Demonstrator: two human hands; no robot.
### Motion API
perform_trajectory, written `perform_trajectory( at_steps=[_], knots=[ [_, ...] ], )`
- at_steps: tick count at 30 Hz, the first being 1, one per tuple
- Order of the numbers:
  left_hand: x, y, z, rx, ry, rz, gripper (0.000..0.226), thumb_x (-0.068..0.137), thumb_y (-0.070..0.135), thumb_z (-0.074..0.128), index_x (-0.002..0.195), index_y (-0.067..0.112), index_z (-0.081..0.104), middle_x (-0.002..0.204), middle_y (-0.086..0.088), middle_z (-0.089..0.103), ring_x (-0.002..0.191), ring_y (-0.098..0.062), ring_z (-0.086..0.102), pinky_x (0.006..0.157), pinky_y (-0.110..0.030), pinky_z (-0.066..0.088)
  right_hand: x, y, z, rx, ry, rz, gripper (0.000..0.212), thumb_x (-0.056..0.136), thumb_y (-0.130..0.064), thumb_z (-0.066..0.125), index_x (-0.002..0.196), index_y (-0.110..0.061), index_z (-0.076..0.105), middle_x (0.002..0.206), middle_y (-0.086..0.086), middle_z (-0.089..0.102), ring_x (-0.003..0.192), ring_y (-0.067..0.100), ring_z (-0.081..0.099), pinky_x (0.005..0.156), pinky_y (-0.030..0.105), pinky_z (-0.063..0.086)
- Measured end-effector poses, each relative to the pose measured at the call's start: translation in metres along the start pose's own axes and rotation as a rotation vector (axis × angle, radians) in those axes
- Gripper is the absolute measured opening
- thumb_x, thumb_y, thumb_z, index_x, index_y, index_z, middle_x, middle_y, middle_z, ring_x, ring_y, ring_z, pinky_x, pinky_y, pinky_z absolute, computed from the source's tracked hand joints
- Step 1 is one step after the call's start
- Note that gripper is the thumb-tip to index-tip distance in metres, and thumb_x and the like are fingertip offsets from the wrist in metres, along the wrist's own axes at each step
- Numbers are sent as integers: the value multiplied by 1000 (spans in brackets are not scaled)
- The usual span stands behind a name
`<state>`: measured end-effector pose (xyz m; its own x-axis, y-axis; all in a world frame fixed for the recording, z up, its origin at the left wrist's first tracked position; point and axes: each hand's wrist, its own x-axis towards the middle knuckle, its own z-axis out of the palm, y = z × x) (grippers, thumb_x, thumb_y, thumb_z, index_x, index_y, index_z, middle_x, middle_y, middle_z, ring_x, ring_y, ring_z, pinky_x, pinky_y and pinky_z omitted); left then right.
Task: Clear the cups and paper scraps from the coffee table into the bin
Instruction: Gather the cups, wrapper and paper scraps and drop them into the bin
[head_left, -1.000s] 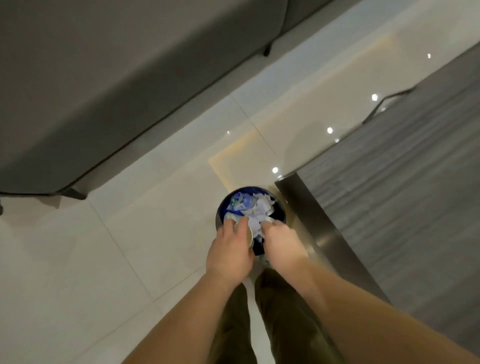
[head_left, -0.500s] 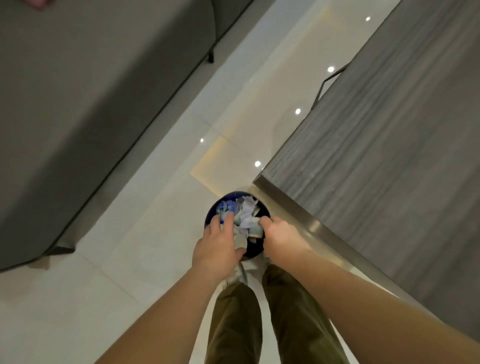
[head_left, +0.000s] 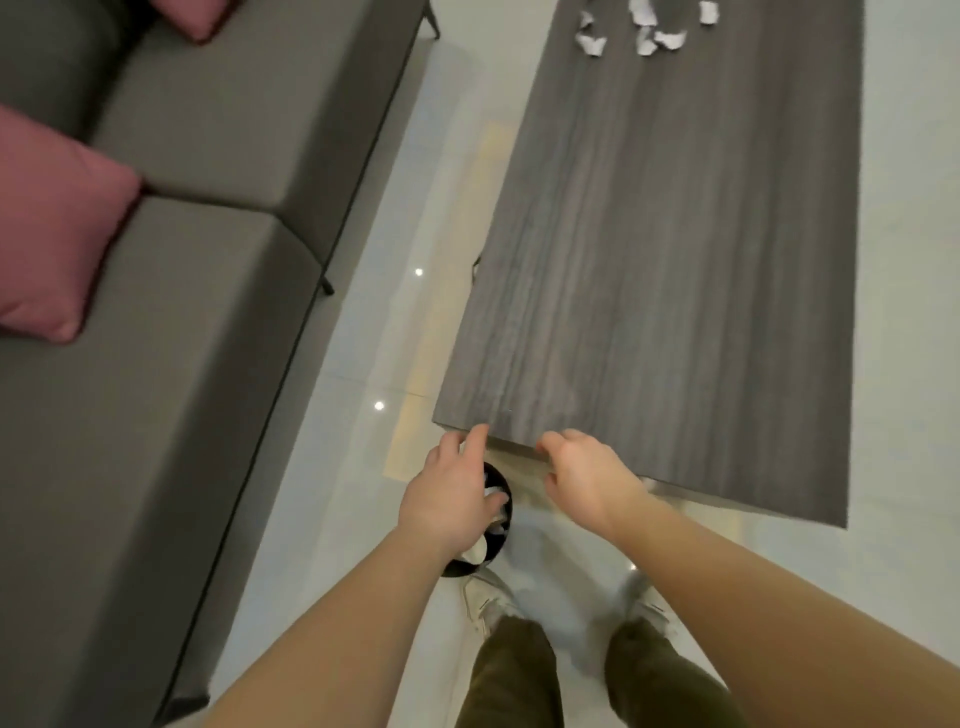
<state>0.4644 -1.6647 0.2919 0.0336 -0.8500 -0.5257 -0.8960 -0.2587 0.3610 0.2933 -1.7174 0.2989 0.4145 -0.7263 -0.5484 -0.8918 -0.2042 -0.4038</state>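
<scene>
Both hands empty, fingers loose: left hand (head_left: 449, 499) over bin (head_left: 500, 525) at table's near-left corner, right hand (head_left: 584, 475) by near edge. Paper scraps (head_left: 647, 31) lie at far end (no cups visible). Walk round, gather w/ both hands, squeeze tight so none drop.

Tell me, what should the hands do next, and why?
Probably walk to the far end of the coffee table and gather the paper scraps lying there. Both the left hand and right hand hold nothing, beside the bin.

2 bare forearms, olive-green trousers (head_left: 511, 675), whitish sneakers (head_left: 485, 597), no sleeves vis.
</scene>
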Motion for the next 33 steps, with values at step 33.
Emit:
perform_trajectory(
  at_steps=[33],
  knots=[
    [48,476,128,178,-173,225,67,88,44,62,143,33,26,135,-2,42,116,-24,51,92,-41,49,-217,451,-145,57,179,284,40,92,-30,54,131,-25,50,124,2,54,101,24,60,74,32,47]
  ],
)
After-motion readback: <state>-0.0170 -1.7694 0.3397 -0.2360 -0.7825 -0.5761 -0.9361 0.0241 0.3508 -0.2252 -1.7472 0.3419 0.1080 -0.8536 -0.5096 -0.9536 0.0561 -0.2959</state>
